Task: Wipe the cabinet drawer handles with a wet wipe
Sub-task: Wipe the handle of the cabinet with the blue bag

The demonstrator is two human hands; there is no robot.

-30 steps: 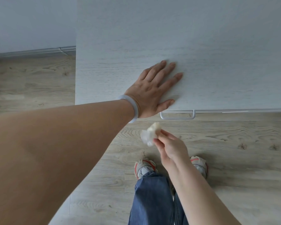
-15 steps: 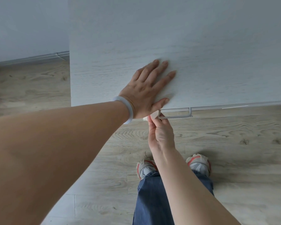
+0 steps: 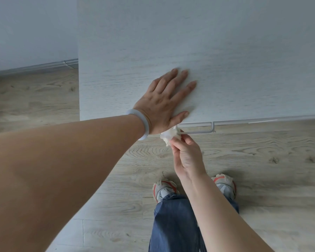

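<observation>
A white wood-grain cabinet (image 3: 207, 51) fills the upper view, seen from above. A thin white drawer handle (image 3: 200, 131) juts out below its front edge. My left hand (image 3: 164, 102) lies flat on the cabinet top with straight fingers, a pale bangle on its wrist. My right hand (image 3: 185, 157) pinches a crumpled white wet wipe (image 3: 168, 135) and holds it against the left end of the handle. That end of the handle is hidden behind the wipe and my left thumb.
Light wood-plank floor (image 3: 262, 160) lies in front of the cabinet and to its left. A grey wall (image 3: 25, 30) with a skirting board runs at the upper left. My jeans and two sneakers (image 3: 164, 190) are below the handle.
My right hand rose with the wipe from below the cabinet edge to the handle's left end. Now the wipe shows more, bunched at that end. My left hand stayed flat on top.
</observation>
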